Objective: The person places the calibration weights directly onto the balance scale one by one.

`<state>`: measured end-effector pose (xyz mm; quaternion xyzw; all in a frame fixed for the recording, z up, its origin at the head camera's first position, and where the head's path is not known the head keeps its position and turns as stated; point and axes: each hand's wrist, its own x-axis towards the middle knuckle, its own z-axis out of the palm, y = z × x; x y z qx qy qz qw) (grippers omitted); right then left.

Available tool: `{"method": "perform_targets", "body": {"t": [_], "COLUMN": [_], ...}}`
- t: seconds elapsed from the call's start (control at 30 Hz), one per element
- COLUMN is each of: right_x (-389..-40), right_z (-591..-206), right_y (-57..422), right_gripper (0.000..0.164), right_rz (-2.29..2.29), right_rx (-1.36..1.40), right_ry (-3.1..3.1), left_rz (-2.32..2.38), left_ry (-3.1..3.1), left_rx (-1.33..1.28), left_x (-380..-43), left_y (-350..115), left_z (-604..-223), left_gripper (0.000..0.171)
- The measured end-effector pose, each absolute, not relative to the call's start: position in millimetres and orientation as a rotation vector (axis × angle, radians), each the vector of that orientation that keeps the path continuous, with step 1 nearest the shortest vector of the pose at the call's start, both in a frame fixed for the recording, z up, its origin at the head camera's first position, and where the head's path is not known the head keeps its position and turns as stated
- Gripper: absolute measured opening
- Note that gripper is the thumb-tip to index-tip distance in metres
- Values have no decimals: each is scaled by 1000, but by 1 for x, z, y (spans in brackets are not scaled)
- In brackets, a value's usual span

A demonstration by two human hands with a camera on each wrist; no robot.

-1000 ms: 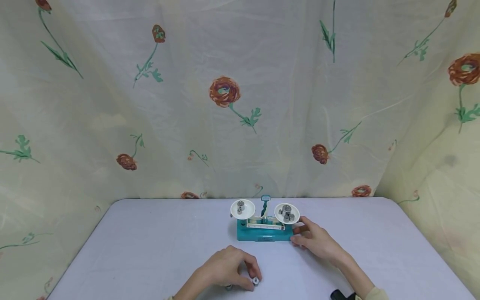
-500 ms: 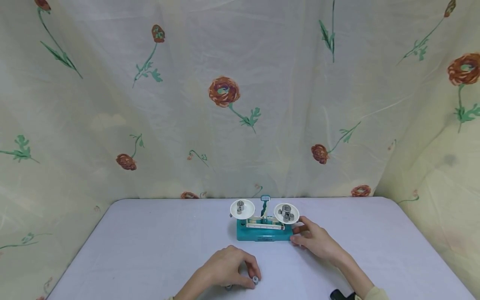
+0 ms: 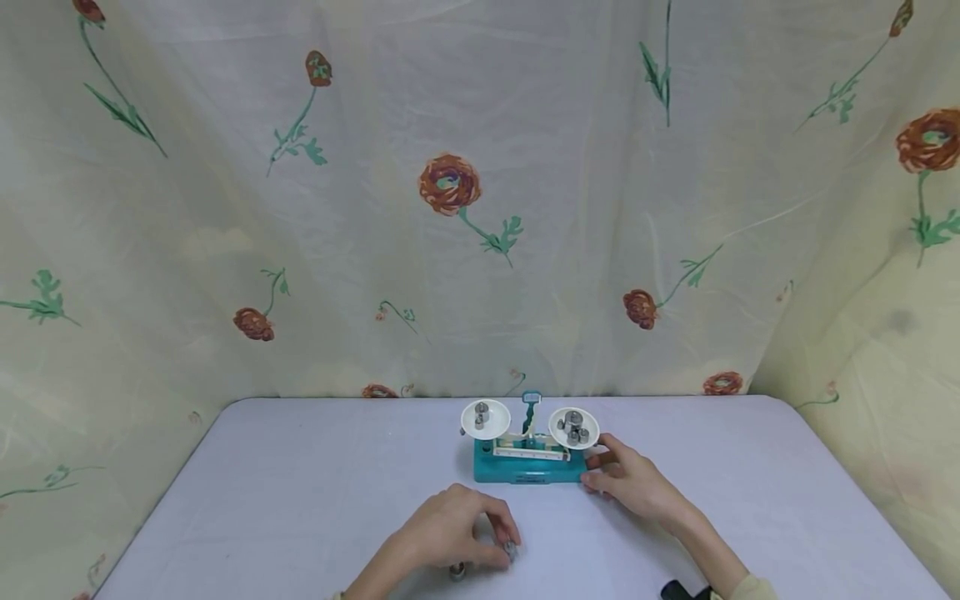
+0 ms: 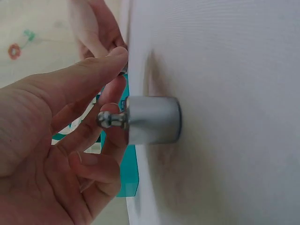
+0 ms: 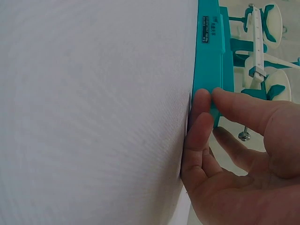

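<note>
My left hand (image 3: 453, 529) pinches a small metal weight (image 3: 510, 549) between thumb and fingers; in the left wrist view it is mostly hidden behind the fingertips. Beneath the palm, a larger cylindrical knobbed weight (image 4: 154, 120) stands on the table. Ahead is a teal balance scale (image 3: 525, 473) with two white pans. Weights (image 3: 482, 409) sit in the left pan (image 3: 495, 427), and several more weights (image 3: 573, 420) stand in the right pan (image 3: 558, 417). With thumb and fingers, my right hand (image 3: 637, 483) grips the right end of the scale's base.
A pale cloth covers the table (image 3: 300, 483). Behind it and at the sides hangs a flower-printed curtain (image 3: 525, 275). A black object (image 3: 677, 590) shows by the right wrist at the bottom edge.
My left hand has risen slightly and shifted away from me with the small weight. More of the larger weight shows beneath it. The right hand has stayed on the scale.
</note>
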<state>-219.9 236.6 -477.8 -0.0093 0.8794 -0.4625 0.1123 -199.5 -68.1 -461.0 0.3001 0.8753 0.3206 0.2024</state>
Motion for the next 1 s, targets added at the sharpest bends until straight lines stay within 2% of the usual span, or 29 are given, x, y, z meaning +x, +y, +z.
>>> {"method": "perform_targets", "body": {"t": [1.0], "right_x": [-222], "right_z": [-476], "right_y": [236], "right_gripper": [76], "right_rz": [-1338], "right_rx": [7], "right_ry": [2589], "left_rz": [1025], "left_ry": [2754], "left_rx": [707], "left_x": [-207], "left_y": [-82], "left_z": [-432], "left_gripper": [16]}}
